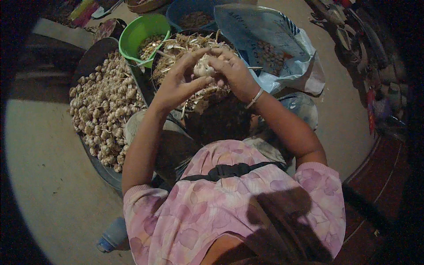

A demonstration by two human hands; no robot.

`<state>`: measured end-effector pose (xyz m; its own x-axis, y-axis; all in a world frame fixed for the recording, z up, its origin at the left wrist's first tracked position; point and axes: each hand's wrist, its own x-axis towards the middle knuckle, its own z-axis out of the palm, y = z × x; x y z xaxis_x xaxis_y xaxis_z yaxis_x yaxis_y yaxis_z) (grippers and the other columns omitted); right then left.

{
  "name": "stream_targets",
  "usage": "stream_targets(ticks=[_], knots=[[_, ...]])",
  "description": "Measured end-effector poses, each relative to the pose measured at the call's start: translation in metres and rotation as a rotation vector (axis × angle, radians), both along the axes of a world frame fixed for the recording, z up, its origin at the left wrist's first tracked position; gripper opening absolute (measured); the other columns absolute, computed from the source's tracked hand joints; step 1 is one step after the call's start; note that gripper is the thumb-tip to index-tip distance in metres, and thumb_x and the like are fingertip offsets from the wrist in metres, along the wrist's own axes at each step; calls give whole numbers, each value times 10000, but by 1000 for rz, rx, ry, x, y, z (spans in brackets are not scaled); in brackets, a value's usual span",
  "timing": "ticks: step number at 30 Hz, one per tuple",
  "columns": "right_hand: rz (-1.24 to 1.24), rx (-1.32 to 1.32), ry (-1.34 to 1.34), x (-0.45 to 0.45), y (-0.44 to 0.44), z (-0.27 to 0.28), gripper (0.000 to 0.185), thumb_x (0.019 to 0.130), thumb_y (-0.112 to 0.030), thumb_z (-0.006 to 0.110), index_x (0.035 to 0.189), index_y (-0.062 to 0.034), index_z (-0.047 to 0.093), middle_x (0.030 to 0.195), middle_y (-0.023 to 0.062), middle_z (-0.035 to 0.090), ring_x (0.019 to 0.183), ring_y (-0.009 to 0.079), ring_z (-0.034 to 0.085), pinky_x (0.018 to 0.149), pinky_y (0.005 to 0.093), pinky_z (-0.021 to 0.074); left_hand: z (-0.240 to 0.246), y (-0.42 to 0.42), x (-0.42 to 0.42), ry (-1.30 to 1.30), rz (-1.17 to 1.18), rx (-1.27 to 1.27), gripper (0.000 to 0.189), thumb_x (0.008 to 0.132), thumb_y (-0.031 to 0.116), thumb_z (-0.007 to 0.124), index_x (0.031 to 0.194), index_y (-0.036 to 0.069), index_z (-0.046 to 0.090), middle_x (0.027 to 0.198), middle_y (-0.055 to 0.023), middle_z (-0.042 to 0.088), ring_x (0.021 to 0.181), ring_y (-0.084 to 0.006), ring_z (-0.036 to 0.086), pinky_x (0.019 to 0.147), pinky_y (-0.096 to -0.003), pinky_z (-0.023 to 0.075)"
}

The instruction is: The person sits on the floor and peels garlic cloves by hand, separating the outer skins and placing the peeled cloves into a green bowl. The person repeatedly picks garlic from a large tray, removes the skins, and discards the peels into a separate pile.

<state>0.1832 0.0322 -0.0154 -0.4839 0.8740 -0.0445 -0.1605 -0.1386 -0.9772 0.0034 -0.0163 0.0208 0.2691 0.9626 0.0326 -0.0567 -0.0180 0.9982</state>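
Note:
Both my hands meet around a pale garlic bulb (203, 66). My left hand (184, 78) cups it from the left, thumb along its lower side. My right hand (233, 71), with a light bangle at the wrist, presses its thumb against the bulb from the right. Beneath them is a round container heaped with dry garlic stalks, roots and skins (169, 53). A large dark tray holds a heap of whole garlic bulbs (106, 109) to the left. Some cloves lie in a green plastic basin (127, 36) beyond my left hand.
An open plastic sack (258, 26) with cloves inside stands at the upper right. Behind the green basin is a blue basin (174, 16) with brown matter. A bottle (114, 235) lies on the floor (49, 165) at lower left. Mixed objects line the right side.

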Motion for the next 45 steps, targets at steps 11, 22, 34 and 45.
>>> stream_targets(ticks=[11,22,34,45], knots=[[71,-58,-73,5,-4,14,227,961,-313,564,1014,-102,500,789,-8,533,602,45,484,507,194,390,-5,8,-9,529,101,311,638,766,40,758,1335,55,471,1305,-89,523,1211,-190,503,1003,-343,432],[107,-23,-9,8,-7,1,298,1001,-354,469,1003,-57,492,755,13,547,537,56,469,476,214,389,-15,7,-5,332,19,147,608,773,116,775,1317,43,513,1231,-84,571,1112,-168,552,953,-311,455],[87,-148,28,13,-2,16,334,1034,-369,381,1017,-67,523,689,-1,504,496,42,424,432,170,329,-3,5,-8,222,191,31,573,767,85,774,1283,41,529,1097,-80,621,986,-144,605,811,-284,524],[-146,870,-392,-76,96,88,297,1000,-264,462,1211,-55,466,964,136,518,824,189,516,710,314,406,1,7,-8,243,286,-126,540,747,138,803,1229,63,570,1075,-56,629,960,-133,608,808,-280,512]])
